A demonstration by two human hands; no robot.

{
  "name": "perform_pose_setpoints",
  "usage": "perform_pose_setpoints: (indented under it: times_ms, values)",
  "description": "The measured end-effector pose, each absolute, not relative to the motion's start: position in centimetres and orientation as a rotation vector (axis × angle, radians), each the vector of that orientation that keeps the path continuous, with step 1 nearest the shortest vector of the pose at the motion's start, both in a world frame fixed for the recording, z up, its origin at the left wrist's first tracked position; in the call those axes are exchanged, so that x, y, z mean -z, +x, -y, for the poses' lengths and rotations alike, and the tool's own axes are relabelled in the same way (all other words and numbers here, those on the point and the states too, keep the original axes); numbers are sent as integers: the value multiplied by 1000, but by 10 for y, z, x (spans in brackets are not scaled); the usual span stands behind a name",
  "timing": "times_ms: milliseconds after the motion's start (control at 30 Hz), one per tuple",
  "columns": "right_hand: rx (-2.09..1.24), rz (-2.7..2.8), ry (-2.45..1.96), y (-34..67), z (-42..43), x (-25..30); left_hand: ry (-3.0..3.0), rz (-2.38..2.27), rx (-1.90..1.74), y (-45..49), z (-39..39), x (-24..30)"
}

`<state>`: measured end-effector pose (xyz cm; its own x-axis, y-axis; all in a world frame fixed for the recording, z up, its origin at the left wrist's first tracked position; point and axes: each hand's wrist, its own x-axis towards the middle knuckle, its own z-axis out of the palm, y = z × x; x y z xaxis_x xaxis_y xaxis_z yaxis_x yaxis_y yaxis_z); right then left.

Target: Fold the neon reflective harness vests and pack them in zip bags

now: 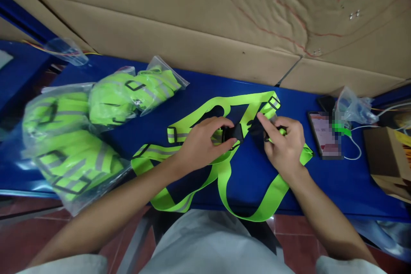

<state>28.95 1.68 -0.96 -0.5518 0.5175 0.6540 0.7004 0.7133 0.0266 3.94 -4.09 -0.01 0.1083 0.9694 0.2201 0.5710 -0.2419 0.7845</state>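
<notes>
A neon-green strap vest point(224, 175) with grey reflective bands lies spread on the blue table point(337, 180), its loops hanging over the front edge. My left hand point(202, 143) is closed on one half of the black plastic buckle point(233, 132). My right hand point(284, 141) pinches the other black buckle piece and its green strap, a little to the right. The two buckle halves are close together but apart.
Clear bags of folded green vests point(73, 137) lie at the left of the table. A phone point(324, 135) with a white cable lies at the right, beside a crumpled plastic bag point(353, 109) and a cardboard box point(388, 154). A cardboard wall point(205, 17) stands behind.
</notes>
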Motion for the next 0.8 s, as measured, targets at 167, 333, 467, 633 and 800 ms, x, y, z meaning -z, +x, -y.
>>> perform_pose_setpoints:
  times_ms: [167, 333, 467, 633, 800]
  values:
    - [394, 2307, -905, 286, -12, 10, 1909, -1501, -1013, 40, 45, 2]
    - [420, 2331, -900, 279, -5, 5, 1952, -1516, -1012, 44, 49, 2]
    - [337, 2383, -913, 275, -2, 0, 1995, -1563, -1020, 49, 54, 1]
    - [327, 2381, -895, 272, 0, -2, 1959, -1593, -1022, 54, 56, 2]
    - [314, 2417, -862, 275, -4, 0, 1981, -1587, -1031, 53, 59, 2]
